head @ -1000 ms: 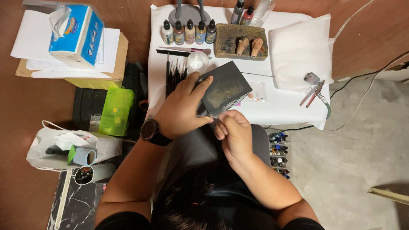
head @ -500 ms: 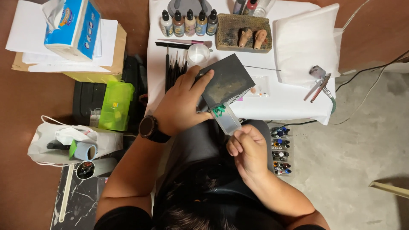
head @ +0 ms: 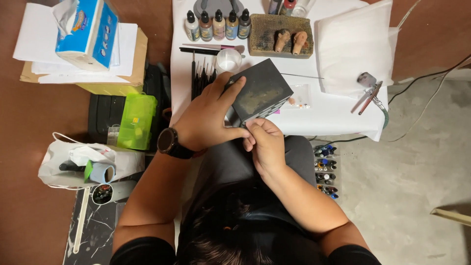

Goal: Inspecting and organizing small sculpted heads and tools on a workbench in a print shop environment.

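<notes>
A white-covered table [head: 338,110] filled the upper middle of the view, with a folded white cloth [head: 354,46] on its right part. Left of it, on the brown floor, sat a tissue box [head: 88,32] atop papers, and below that a green plastic case [head: 136,121]. The dark square box [head: 260,92] was held tilted over the table's near edge, above the person's lap. The left hand [head: 206,118], a dark watch [head: 170,143] on its wrist, was clamped round the box's left side, fingers on top. The right hand [head: 265,145] pinched at the box's lower corner, fingers closed together. Behind the box stood four small paint bottles [head: 218,25], brushes [head: 200,73] and two tiny painted heads [head: 290,41].
</notes>
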